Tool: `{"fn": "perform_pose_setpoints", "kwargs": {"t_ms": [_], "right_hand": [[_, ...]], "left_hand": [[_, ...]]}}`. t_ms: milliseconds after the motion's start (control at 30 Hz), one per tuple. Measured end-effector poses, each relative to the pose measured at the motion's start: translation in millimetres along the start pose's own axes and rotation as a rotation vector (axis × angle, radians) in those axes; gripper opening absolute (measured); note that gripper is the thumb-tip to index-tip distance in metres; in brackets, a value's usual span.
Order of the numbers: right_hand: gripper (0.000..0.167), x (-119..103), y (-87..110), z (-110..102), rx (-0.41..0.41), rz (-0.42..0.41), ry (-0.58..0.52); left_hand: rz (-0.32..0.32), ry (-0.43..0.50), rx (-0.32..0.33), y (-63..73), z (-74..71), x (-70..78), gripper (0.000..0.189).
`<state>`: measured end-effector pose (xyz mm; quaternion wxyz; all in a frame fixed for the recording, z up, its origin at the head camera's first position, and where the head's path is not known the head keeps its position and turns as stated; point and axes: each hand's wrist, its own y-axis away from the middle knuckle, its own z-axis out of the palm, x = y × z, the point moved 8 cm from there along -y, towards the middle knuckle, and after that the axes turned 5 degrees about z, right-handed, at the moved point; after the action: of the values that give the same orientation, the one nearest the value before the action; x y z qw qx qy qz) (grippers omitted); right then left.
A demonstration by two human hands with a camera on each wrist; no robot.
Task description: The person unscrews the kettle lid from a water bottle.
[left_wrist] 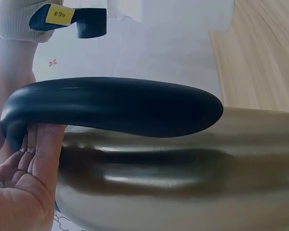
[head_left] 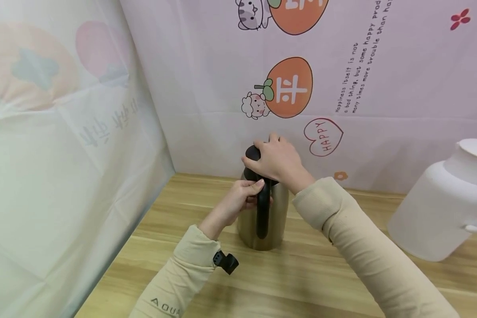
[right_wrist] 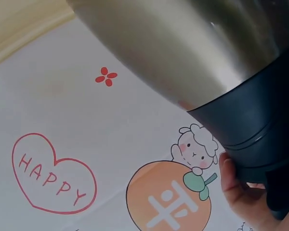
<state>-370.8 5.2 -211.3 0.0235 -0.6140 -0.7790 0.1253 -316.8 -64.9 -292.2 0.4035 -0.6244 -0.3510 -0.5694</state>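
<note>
A brushed-metal thermos jug with a black handle and black lid stands upright on the wooden table. My left hand pinches the upper end of the handle, thumb on its outer side and fingers passing between handle and body, as the left wrist view shows. From above, my right hand grips the lid with its fingers spread around it. In the right wrist view, fingers curl around the edge of the black top; part of the lid is hidden under the hand.
A white milk-can-shaped container stands on the table at the right. Behind the jug rises a printed cloth with cartoon fruit and lettering. Another cloth hangs along the table's left edge. A black strap is on the left sleeve.
</note>
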Motion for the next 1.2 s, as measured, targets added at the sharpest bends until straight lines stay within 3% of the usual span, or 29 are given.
{"fn": "perform_pose_setpoints", "kwargs": {"t_ms": [367, 733, 900, 1033, 1200], "right_hand": [[0.063, 0.5, -4.8, -0.8, -0.048, -0.106, -0.055], [0.056, 1.6, -8.8, 0.6, -0.038, -0.23, -0.113], [0.055, 0.7, -8.4, -0.6, -0.022, -0.286, -0.087], [0.055, -0.3, -7.2, -1.6, -0.024, -0.26, -0.014], [0.056, -6.4, -4.0, 2.1, -0.079, -0.099, 0.072]], "left_hand": [[-0.008, 0.005, 0.0, -1.9, -2.2, 0.6, 0.043], [-0.012, -0.009, -0.021, -5.0, -2.8, -1.9, 0.045], [-0.012, -0.004, -0.013, -5.3, -2.5, -2.8, 0.044], [-0.009, -0.001, -0.017, -4.0, -0.6, -2.4, 0.044], [-0.02, 0.013, -0.018, -2.8, -0.9, -3.0, 0.045]]}}
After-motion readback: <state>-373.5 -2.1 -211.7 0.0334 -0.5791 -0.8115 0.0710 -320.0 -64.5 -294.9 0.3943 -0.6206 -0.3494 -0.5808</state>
